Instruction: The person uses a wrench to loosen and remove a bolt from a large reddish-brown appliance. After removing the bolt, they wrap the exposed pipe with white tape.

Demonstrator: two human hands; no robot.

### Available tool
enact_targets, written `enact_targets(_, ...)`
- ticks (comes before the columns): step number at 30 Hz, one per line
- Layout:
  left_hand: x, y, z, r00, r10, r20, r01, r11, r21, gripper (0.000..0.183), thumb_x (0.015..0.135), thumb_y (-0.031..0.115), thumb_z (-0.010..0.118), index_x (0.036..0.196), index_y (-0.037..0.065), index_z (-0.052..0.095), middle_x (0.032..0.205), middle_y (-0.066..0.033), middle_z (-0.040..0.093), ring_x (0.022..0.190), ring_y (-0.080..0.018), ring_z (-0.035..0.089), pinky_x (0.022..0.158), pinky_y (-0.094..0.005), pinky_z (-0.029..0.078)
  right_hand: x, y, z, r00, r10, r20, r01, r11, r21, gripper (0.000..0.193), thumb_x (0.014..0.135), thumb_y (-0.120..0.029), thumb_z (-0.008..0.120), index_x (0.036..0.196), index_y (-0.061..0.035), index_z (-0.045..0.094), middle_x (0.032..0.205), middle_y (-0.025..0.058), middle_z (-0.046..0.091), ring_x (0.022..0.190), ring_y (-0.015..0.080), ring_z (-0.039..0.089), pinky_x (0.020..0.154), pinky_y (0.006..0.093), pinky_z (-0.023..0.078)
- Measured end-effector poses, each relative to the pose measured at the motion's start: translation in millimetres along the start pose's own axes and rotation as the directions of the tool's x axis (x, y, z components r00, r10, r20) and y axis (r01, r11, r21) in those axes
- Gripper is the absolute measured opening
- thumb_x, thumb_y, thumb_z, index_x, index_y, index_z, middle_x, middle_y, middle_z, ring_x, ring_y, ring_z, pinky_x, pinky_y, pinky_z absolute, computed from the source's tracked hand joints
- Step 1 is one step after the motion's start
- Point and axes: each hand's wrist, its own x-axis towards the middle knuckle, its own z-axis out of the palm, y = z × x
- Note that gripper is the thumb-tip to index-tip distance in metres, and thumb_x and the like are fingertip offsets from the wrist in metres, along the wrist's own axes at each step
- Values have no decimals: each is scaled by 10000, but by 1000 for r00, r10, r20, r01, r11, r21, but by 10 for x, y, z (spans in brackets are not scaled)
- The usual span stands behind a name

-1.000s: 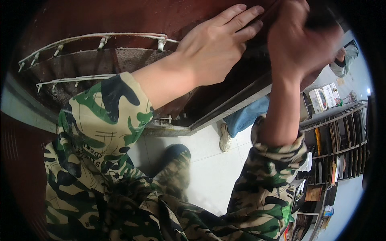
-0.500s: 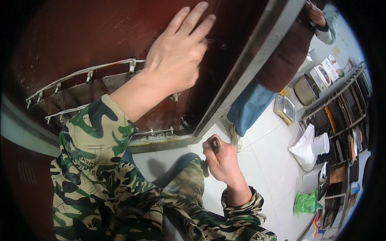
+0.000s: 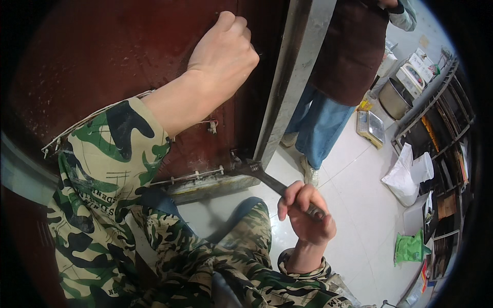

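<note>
My right hand [image 3: 308,220] grips the handle of an adjustable wrench [image 3: 272,181]. The wrench's dark head points up and left, at the lower corner of a dark red metal panel [image 3: 113,56]; whether it touches anything there I cannot make out. My left hand [image 3: 226,54] is closed against the panel higher up, its fingers curled; anything inside them is hidden. Behind and below my left arm, pale wires with small white fittings [image 3: 212,127] run across the panel. Another row of pale fittings [image 3: 197,175] lies along its bottom edge.
A grey metal post [image 3: 295,72] borders the panel on the right. Beyond it stands a person in a brown apron [image 3: 349,56] and jeans. On the tiled floor are a scale [image 3: 371,128], a metal pot [image 3: 395,98], a white sack [image 3: 402,177] and a green bag [image 3: 409,248], beside a dark rack [image 3: 447,138].
The wrench has swung up into view, its head now by the panel's lower corner. My left hand's spread fingers have curled closed. The view has shifted a little.
</note>
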Motion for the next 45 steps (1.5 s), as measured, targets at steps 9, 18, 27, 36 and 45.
enact_targets(9, 123, 8, 20, 998, -23, 63, 28, 997, -76, 77, 692, 110, 732, 769, 111, 742, 840, -38, 681, 926, -188, 616, 901, -327, 428, -148, -174, 140, 993, 79, 86, -60, 976, -207, 225, 717, -126, 568, 885, 22, 580, 1028, 180, 567, 917, 263, 583, 870, 369, 467)
enact_targets(18, -401, -11, -503, 958, -276, -80, 167, 762, -625, 265, 766, 147, 774, 979, 9, 696, 942, -95, 674, 960, -262, 628, 908, -374, 485, -191, -160, 274, 936, -174, 305, 313, 807, -500, 331, 691, 118, 566, 981, -8, 666, 1165, 177, 604, 992, 339, 607, 874, 444, 506)
enact_targets(27, -1085, 755, -688, 737, -20, 676, 304, -883, -358, 432, 1064, 195, 481, 1394, -83, 463, 1012, -178, 718, 885, -180, 712, 771, -273, 569, 132, 454, 492, 796, -161, 584, 606, 208, -768, 332, 679, 3, 748, 994, -50, 658, 1280, 172, 577, 1058, 385, 593, 856, 407, 534)
enact_targets(36, -797, 794, -386, 758, -28, 651, 426, -735, -528, 385, 1071, 259, 501, 1187, -78, 648, 1013, -139, 744, 807, -136, 700, 561, -246, 541, 810, 782, 533, 969, 231, -93, -230, 973, 13, 286, 1099, -265, 436, 1140, -1, 541, 792, 36, 625, 610, 99, 567, 579, 228, 477)
enact_targets(45, -1174, 931, -189, 775, -327, 540, 501, -202, -841, 468, 1009, 156, 577, 1386, -106, 486, 1251, -225, 635, 1177, -256, 624, 1033, -350, 466, 1584, 1225, 526, 940, 4, -341, -7, 1000, -10, 305, 1093, -287, 475, 928, -37, 534, 673, -11, 520, 555, 50, 467, 470, 211, 393)
